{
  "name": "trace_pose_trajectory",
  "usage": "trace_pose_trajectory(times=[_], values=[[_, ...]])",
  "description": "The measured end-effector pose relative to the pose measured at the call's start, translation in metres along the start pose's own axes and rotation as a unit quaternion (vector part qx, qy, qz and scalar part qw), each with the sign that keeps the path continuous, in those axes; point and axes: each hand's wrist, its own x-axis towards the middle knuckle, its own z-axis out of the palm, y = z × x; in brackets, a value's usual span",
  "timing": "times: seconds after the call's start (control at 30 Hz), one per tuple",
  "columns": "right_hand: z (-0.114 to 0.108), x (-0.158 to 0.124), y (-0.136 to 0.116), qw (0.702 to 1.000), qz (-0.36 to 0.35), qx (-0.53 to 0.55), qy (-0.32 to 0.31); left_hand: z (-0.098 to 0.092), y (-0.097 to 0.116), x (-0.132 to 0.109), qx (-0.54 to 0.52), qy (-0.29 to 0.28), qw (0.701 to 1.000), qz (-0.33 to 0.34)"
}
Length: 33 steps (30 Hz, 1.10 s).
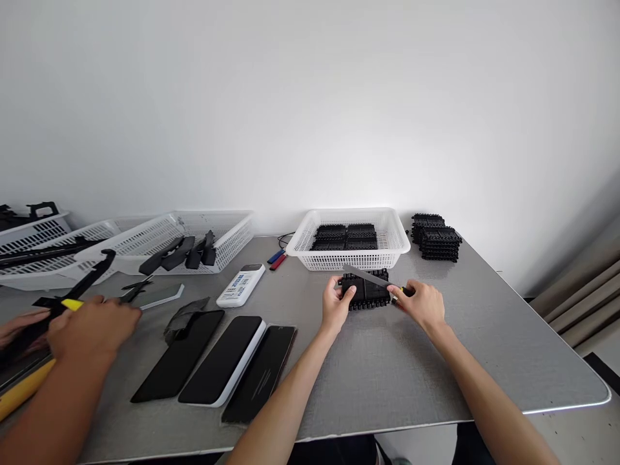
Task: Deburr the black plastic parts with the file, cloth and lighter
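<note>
My left hand (335, 303) is closed around the left end of a black plastic part (368, 292) with a toothed edge, held just above the table in front of a white basket. The thumb lies on its face. In my right hand (422, 301) is a tool that looks like a flat file (368, 276), with a grey blade and a black and yellow handle. Its blade slants across the upper side of the part, tip pointing up and left. My right fingertips are close to the part's right end; whether they touch it, I cannot tell.
More black parts lie in the white basket (349, 263), and a stack of them (438, 242) stands right of it. Several phones (220, 361) and a white power bank (241, 285) lie to the left. At far left a co-worker's hand (94, 326) works beside other baskets (227, 248).
</note>
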Motion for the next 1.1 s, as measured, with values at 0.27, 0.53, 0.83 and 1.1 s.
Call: trace_pose_trajectory(times=[0.27, 0.53, 0.83, 1.1], values=[[0.013, -0.009, -0.014, 0.999, -0.045, -0.014, -0.008, 0.004, 0.001, -0.004, 0.004, 0.027, 1.0, 0.014], [0.01, -0.01, -0.012, 0.998, -0.053, 0.021, 0.004, 0.006, 0.006, -0.005, -0.01, 0.02, 1.0, 0.0], [-0.001, -0.001, -0.001, 1.0, 0.008, 0.012, 0.01, -0.001, 0.007, -0.001, -0.029, 0.039, 0.999, -0.016], [0.007, -0.007, -0.013, 1.0, -0.029, 0.005, -0.002, 0.005, 0.005, -0.003, -0.037, 0.024, 0.999, -0.023]])
